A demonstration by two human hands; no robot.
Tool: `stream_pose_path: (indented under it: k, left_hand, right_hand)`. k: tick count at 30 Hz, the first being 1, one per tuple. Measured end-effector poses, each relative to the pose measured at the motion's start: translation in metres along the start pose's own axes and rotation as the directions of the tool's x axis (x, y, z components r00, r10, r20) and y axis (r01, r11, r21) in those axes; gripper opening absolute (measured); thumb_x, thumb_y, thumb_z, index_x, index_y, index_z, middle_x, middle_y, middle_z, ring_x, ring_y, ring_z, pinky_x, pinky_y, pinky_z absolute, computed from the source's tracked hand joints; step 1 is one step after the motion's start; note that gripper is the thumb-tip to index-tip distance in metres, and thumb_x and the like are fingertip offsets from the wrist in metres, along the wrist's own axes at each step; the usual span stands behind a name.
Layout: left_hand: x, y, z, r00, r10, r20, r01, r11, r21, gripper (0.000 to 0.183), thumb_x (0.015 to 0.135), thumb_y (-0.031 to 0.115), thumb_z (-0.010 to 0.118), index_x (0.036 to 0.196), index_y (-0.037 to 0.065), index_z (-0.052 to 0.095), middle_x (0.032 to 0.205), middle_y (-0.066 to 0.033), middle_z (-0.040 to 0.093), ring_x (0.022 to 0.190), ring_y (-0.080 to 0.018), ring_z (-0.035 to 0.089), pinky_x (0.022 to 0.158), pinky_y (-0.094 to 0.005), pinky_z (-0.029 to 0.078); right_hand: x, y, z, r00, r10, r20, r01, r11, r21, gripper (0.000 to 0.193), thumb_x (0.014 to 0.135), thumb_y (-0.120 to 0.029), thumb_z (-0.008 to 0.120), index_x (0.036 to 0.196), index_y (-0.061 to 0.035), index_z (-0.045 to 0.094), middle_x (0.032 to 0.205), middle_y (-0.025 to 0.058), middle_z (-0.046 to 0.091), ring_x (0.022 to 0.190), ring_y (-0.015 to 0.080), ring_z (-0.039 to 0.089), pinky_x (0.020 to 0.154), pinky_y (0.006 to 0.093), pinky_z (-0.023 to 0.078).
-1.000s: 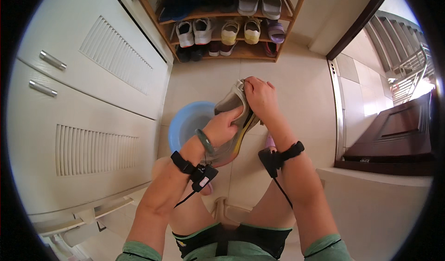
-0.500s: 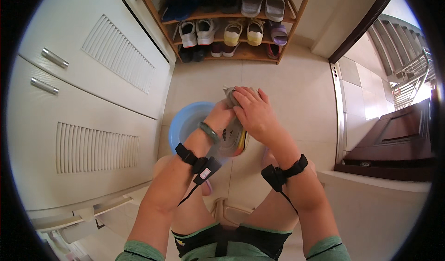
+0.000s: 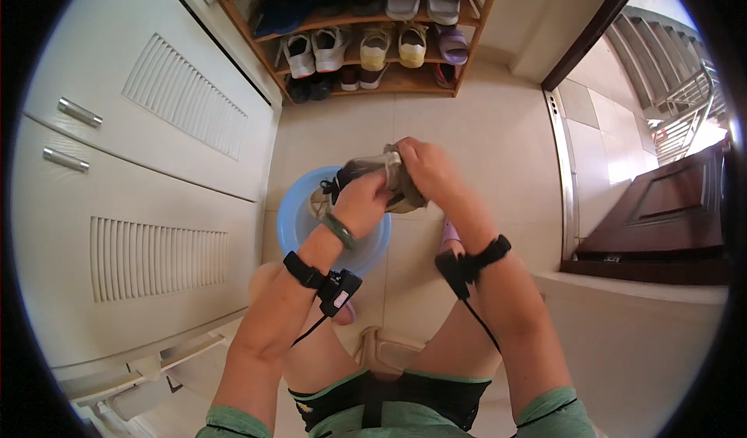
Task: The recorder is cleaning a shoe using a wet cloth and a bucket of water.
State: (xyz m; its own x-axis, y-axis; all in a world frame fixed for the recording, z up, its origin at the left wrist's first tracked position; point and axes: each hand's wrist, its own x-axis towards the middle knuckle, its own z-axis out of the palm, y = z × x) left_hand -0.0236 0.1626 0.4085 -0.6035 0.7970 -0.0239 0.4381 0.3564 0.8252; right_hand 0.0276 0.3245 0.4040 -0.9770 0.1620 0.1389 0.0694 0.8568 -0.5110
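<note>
A grey and black shoe [image 3: 356, 167] with dark laces is held over the right side of a light blue basin [image 3: 288, 228]. My left hand [image 3: 364, 203], a green bangle at its wrist, is closed around the shoe and hides part of it. My right hand [image 3: 426, 169] is closed on a wet-looking olive-grey cloth [image 3: 401, 183], which lies against the end of the shoe. A beige patch [image 3: 319, 203] shows beside my left hand, over the basin; I cannot tell whether it belongs to the shoe.
Ahead stands a wooden shoe rack [image 3: 366, 92] with several pairs of shoes and slippers. White louvred cabinet doors [image 3: 156, 259] line the left. On the right, a dark door [image 3: 654, 228] stands open towards a staircase [image 3: 661, 57]. Black straps with small devices [image 3: 338, 290] circle both wrists.
The shoe has turned and moved up and left, so its dark laces show. My right hand has shifted from lying over the cloth to gripping its right side.
</note>
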Motion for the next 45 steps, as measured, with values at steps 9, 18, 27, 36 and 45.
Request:
stream_pose_path:
  k: [9, 18, 27, 36, 45]
  left_hand:
    - [0.006, 0.001, -0.001, 0.984, 0.17, 0.054, -0.169, 0.985, -0.023, 0.019, 0.077, 0.004, 0.051, 0.095, 0.001, 0.058, 0.087, -0.0214, 0.061, 0.087, -0.0387, 0.057, 0.074, -0.0396, 0.046]
    - [0.013, -0.011, 0.001, 0.977, -0.159, 0.143, 0.209, 0.845, -0.492, 0.026, 0.077, 0.01, 0.059, 0.1, -0.002, 0.058, 0.084, -0.0091, 0.064, 0.081, -0.016, 0.061, 0.072, -0.0283, 0.048]
    - [0.02, -0.014, 0.001, 0.984, -0.178, 0.016, 0.152, 0.788, -0.596, 0.027, 0.078, 0.004, 0.058, 0.105, 0.0, 0.055, 0.093, -0.007, 0.061, 0.081, -0.0126, 0.056, 0.073, -0.0253, 0.047]
    - [0.001, 0.002, 0.01, 0.937, 0.341, -0.082, -0.337, 0.94, 0.05, 0.024, 0.075, 0.003, 0.063, 0.097, 0.001, 0.056, 0.086, -0.0109, 0.055, 0.08, -0.0218, 0.054, 0.071, -0.0299, 0.043]
    - [0.005, -0.006, -0.005, 0.996, 0.089, -0.001, -0.089, 0.99, -0.109, 0.03, 0.075, -0.001, 0.054, 0.105, 0.002, 0.056, 0.09, -0.0149, 0.058, 0.09, -0.0325, 0.05, 0.079, -0.0371, 0.042]
  right_hand:
    - [0.002, 0.011, -0.004, 0.992, 0.086, -0.096, -0.089, 0.995, -0.033, 0.016, 0.083, -0.014, 0.043, 0.084, -0.0016, 0.054, 0.091, 0.0151, 0.06, 0.081, 0.0331, 0.061, 0.065, 0.0434, 0.049]
    - [0.0, 0.008, 0.003, 0.999, 0.054, -0.008, -0.055, 0.986, -0.155, 0.016, 0.086, -0.013, 0.042, 0.085, 0.001, 0.05, 0.089, 0.0195, 0.058, 0.079, 0.0407, 0.056, 0.068, 0.0452, 0.046]
    - [-0.022, -0.026, -0.006, 0.892, -0.161, -0.423, 0.196, 0.98, 0.04, 0.029, 0.089, -0.025, 0.042, 0.096, -0.0012, 0.057, 0.101, 0.0207, 0.06, 0.093, 0.0357, 0.058, 0.08, 0.0428, 0.046]
    - [0.0, 0.033, 0.001, 0.959, 0.278, -0.052, -0.258, 0.935, 0.242, 0.03, 0.09, -0.025, 0.039, 0.094, -0.0026, 0.058, 0.085, 0.0195, 0.062, 0.08, 0.0382, 0.059, 0.073, 0.0466, 0.045]
    - [-0.012, -0.023, -0.005, 0.918, 0.139, -0.371, -0.017, 0.95, 0.313, 0.022, 0.088, -0.017, 0.045, 0.095, -0.001, 0.058, 0.087, 0.0205, 0.062, 0.079, 0.0398, 0.058, 0.071, 0.046, 0.046]
